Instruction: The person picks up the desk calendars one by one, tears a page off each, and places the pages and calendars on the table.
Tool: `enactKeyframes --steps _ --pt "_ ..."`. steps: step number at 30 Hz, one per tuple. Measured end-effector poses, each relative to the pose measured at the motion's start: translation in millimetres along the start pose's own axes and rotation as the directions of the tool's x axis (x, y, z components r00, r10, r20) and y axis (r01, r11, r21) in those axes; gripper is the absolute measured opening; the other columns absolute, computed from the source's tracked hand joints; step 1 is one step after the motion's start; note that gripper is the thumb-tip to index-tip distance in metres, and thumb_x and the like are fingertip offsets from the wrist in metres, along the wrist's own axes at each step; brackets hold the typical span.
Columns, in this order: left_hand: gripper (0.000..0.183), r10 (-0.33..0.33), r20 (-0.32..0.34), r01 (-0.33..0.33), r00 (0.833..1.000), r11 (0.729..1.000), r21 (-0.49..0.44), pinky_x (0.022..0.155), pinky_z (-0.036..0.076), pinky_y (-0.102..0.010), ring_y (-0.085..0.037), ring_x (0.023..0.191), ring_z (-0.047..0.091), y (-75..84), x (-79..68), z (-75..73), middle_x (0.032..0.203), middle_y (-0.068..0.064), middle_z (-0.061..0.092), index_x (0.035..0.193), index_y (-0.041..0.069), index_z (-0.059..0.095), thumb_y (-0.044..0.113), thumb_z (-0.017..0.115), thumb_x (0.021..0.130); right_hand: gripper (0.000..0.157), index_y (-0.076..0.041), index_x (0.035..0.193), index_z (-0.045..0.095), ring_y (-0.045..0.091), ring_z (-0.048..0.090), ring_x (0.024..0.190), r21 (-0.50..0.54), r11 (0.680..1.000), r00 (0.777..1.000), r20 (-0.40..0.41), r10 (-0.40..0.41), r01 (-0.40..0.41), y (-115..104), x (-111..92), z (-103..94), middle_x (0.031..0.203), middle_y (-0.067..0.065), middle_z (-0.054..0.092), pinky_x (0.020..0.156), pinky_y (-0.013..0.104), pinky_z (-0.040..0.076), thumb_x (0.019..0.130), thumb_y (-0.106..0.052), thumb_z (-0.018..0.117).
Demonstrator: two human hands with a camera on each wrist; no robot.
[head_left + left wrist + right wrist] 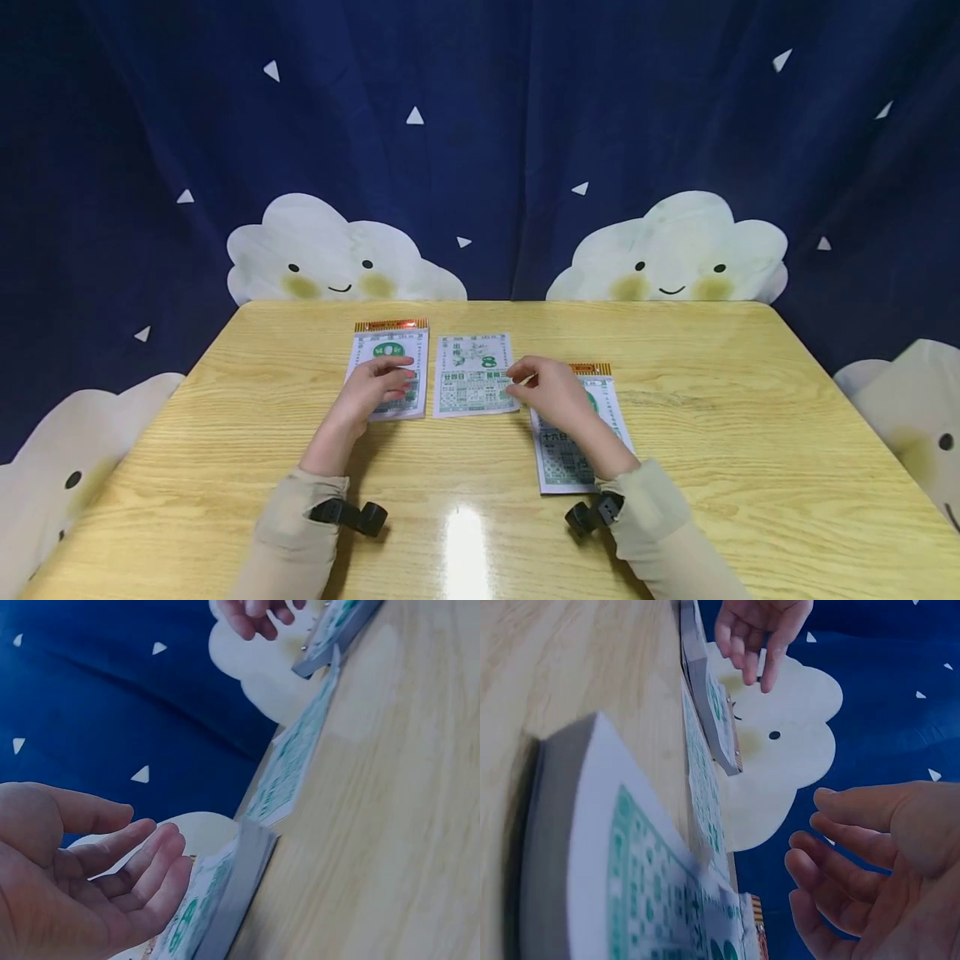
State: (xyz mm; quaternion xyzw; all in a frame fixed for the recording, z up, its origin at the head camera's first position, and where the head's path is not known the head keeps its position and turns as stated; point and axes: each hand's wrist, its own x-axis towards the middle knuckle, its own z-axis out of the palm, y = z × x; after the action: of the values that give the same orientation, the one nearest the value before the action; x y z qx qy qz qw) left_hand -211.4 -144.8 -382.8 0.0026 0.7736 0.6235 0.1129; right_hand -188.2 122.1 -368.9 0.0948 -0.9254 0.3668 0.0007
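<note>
My left hand (372, 389) hovers over the left tear-off calendar (415, 346), a thick pad with green print and an orange-gold top strip. In the left wrist view that hand (97, 877) has loosely bent fingers and an empty palm, above the pad. Between the two pads a single calendar page (471, 379) lies flat on the table. My right hand (553, 392) is over the upper left part of the right calendar (562, 467), fingertips near the page's right edge. Nothing sits in the right hand (877, 862) in the right wrist view; its fingers are relaxed. Its forearm partly hides the right calendar.
The pads and page rest on a light wooden table (262, 400). Behind it hangs a dark blue curtain (495, 125) with white triangles and smiling clouds. Each sleeved wrist wears a small black camera, one on the left (371, 518) and one on the right (581, 518).
</note>
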Motion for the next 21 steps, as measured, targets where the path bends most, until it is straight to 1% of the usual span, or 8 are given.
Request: enactKeyframes --steps 4,7,12,15,21 --pt "0.037 -0.003 0.005 0.003 1.000 1.000 0.013 0.085 0.050 -0.036 -0.030 0.099 0.057 0.2 2.1 8.5 0.115 -0.023 0.054 0.126 -0.005 0.048 0.011 0.049 0.092 0.021 -0.010 0.100 0.067 0.016 0.058 0.077 0.017 1.000 1.000 -0.012 0.009 -0.009 6 -3 -8.2 0.090 0.001 0.066 0.062 0.027 0.047 0.083 -0.021 0.065" --pt "0.037 -0.008 0.020 0.008 1.000 1.000 0.013 0.083 0.050 -0.035 -0.031 0.098 0.057 0.7 2.8 14.6 0.115 -0.024 0.054 0.125 -0.005 0.049 0.010 0.050 0.092 0.021 -0.010 0.101 0.067 0.016 0.058 0.078 0.008 1.000 1.000 -0.010 0.020 -0.019 13 -4 -14.4 0.091 0.003 0.066 0.062 0.027 0.047 0.084 -0.021 0.064" --pt "0.037 -0.004 0.061 0.004 0.998 1.000 -0.005 0.082 0.050 -0.039 -0.036 0.098 0.056 3.2 2.4 27.5 0.113 -0.023 0.055 0.125 -0.004 0.048 0.011 0.050 0.092 0.023 -0.009 0.103 0.066 0.017 0.058 0.078 -0.023 0.998 0.999 -0.015 0.052 -0.052 24 -6 -23.6 0.091 0.004 0.065 0.063 0.028 0.046 0.084 -0.021 0.064" --pt "0.035 -0.007 0.074 0.009 0.997 1.000 -0.016 0.080 0.051 -0.038 -0.035 0.096 0.057 4.8 2.6 36.8 0.111 -0.023 0.056 0.125 -0.003 0.050 0.010 0.049 0.092 0.024 -0.007 0.104 0.065 0.018 0.058 0.078 -0.025 0.996 0.997 -0.022 0.080 -0.081 29 -8 -28.4 0.091 0.005 0.065 0.064 0.029 0.046 0.084 -0.021 0.064" --pt "0.034 -0.015 0.113 0.021 0.993 0.998 -0.052 0.076 0.053 -0.037 -0.032 0.088 0.059 5.2 3.6 54.8 0.108 -0.025 0.056 0.123 -0.006 0.050 0.006 0.049 0.091 0.026 -0.004 0.105 0.064 0.019 0.059 0.080 -0.036 0.993 0.993 -0.027 0.114 -0.115 36 -9 -38.3 0.091 0.008 0.065 0.067 0.031 0.047 0.084 -0.019 0.063"
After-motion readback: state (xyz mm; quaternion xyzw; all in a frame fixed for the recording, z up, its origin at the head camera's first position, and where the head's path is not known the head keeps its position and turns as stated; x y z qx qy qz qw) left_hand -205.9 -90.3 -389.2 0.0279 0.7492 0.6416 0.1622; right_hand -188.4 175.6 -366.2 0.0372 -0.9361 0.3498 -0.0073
